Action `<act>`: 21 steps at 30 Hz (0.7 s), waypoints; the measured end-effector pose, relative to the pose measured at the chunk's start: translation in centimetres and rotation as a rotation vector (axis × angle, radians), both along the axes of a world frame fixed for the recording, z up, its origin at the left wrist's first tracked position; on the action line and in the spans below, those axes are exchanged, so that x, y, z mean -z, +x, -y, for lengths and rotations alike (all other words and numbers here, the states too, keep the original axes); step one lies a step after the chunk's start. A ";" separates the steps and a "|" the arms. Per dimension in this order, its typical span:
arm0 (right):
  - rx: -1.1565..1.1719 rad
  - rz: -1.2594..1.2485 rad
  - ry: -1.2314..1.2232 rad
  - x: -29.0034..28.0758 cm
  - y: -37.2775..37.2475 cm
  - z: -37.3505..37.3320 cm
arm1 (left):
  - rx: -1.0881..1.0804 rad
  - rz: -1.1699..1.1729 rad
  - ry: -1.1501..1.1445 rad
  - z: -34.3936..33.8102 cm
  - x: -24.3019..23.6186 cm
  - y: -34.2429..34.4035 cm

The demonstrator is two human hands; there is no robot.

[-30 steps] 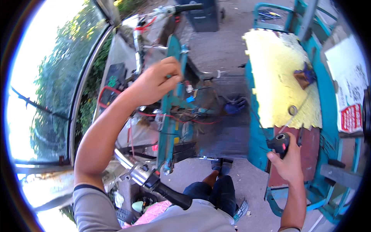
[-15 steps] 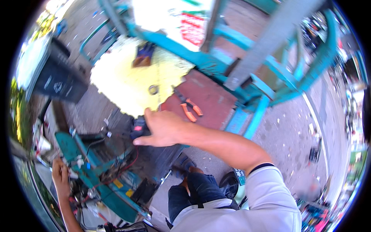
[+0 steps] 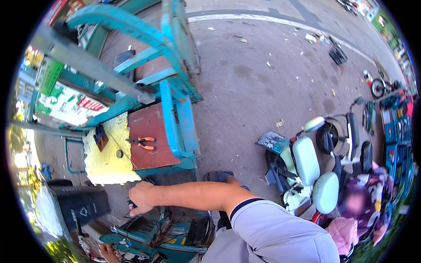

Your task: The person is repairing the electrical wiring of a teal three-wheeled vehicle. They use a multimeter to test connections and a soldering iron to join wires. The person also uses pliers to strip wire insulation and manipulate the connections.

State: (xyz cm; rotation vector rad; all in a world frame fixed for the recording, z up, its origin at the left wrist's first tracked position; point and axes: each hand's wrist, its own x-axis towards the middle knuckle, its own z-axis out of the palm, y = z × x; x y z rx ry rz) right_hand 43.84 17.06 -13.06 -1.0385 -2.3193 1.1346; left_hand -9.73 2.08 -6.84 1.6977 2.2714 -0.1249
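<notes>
My right hand reaches left over the teal vehicle's front, with thumb and fingers closed around a small black object; its kind is unclear. At the lower left, my left hand has curled fingers beside the handlebar area; what they grip is hidden. Below my right arm, loose wires run across the teal front panel. Beyond the hand, a torn yellow sheet covers part of a red-brown seat board. Orange-handled pliers, a dark ring-shaped roll and a brown-and-blue item lie there.
A dark wheeled bin stands at the left. The vehicle's teal frame rises behind the seat. To the right stand a pale green scooter and a person in patterned clothing. Litter dots the pavement.
The view has swung to the right, so the vehicle sits further left and the scooter shows. My right hand still holds the black object; my left hand is lower in the picture.
</notes>
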 end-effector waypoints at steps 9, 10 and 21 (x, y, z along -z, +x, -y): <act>0.097 -0.026 -0.062 -0.4 2.1 6.0 | -0.120 0.434 0.334 -0.5 2.4 2.1; 0.077 -0.015 -0.008 -0.2 2.4 6.3 | -0.060 0.426 0.347 -1.1 2.4 2.4; 0.045 -0.010 -0.116 -2.1 1.0 8.3 | -0.109 0.454 0.348 -0.2 1.0 4.1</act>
